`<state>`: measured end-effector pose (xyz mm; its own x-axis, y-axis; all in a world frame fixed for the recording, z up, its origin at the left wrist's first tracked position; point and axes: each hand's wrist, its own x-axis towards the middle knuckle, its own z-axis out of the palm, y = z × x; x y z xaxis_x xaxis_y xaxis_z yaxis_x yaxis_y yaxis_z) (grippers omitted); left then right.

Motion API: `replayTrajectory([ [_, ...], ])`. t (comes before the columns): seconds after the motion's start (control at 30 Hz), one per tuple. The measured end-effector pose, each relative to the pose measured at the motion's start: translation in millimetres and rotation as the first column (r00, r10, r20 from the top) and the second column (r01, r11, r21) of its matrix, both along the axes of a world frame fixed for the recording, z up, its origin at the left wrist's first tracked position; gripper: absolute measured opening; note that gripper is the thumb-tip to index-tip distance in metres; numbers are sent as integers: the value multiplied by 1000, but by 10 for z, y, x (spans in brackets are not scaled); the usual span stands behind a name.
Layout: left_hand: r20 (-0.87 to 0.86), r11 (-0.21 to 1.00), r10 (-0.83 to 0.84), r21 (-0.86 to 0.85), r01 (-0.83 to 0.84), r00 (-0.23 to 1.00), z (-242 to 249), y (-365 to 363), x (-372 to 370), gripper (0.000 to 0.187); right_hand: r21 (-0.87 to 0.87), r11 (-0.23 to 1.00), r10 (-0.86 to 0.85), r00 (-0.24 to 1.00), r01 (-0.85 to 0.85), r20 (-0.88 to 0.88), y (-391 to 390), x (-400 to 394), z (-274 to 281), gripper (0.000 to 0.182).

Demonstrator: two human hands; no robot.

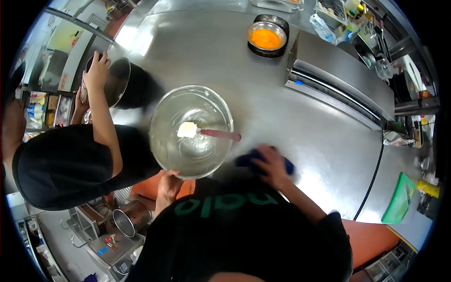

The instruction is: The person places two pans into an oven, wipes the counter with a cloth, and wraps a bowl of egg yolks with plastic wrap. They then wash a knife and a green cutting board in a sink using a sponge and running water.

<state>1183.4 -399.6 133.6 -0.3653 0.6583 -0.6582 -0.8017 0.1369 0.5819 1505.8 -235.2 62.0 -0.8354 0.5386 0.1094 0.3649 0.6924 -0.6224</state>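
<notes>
A large metal bowl with whitish smears inside stands on the steel table, and a spatula with a red handle and a pale, coated head lies across it. My left hand grips the bowl's near rim, with the thumb on top. To the right of the bowl, my right hand presses on a dark blue cloth on the tabletop. That hand is slightly blurred, and its fingers rest over the cloth.
A co-worker's hand holds a dark pot at the left. A bowl of orange liquid sits at the back. A steel machine stands at the right, with a green cutting board beyond.
</notes>
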Motion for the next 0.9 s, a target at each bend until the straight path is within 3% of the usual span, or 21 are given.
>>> replayTrajectory([
  [0.07,10,999,-32,39,32,999,-191,137,-115,56,105,910,-404,915,401,3,-105,362,156,57],
  [0.13,29,995,-66,73,64,997,-321,262,-207,55,269,621,-778,621,736,96,-247,566,186,57],
  [0.23,51,987,-110,122,104,993,-444,456,-263,54,194,525,-850,523,829,66,-156,278,-103,56],
  [0.3,50,983,-124,141,116,991,-513,525,-282,53,255,722,-687,711,644,149,73,-17,17,63],
  [0.33,45,982,-121,148,113,992,-545,548,-290,52,276,736,-671,719,618,181,198,-149,72,63],
  [0.37,46,983,-117,145,109,992,-564,553,-284,52,156,762,-647,747,628,151,426,-219,176,60],
  [0.43,53,987,-112,124,104,992,-598,534,-267,52,168,793,-532,800,586,-279,1063,-438,320,48],
  [0.47,57,991,-63,126,55,996,-495,536,-165,53,174,795,-525,803,581,-282,1422,-581,340,48],
  [0.5,65,991,-41,129,32,997,-498,501,-113,54,-277,733,-680,677,621,-281,1760,-749,355,42],
  [0.53,72,991,-17,133,7,997,-497,442,-80,55,-672,523,-806,560,524,-191,2063,-942,374,36],
  [0.57,95,988,-5,151,-9,995,-447,415,-18,55,-927,203,-880,474,315,-31,2352,-1109,395,31],
  [0.6,137,987,27,156,-48,990,-464,355,30,54,-928,211,-875,482,307,-40,2655,-1237,320,31],
  [0.67,98,991,69,108,-79,993,-339,251,139,51,-972,-29,-942,320,232,105,3125,-1411,35,31],
  [0.8,100,996,80,25,-83,992,-188,5,227,50,-981,-56,-969,225,185,97,3439,-1578,-53,33],
  [0.9,99,999,45,-20,-43,994,-115,-112,237,50,-976,-140,-974,153,164,165,3527,-1573,-91,34],
])
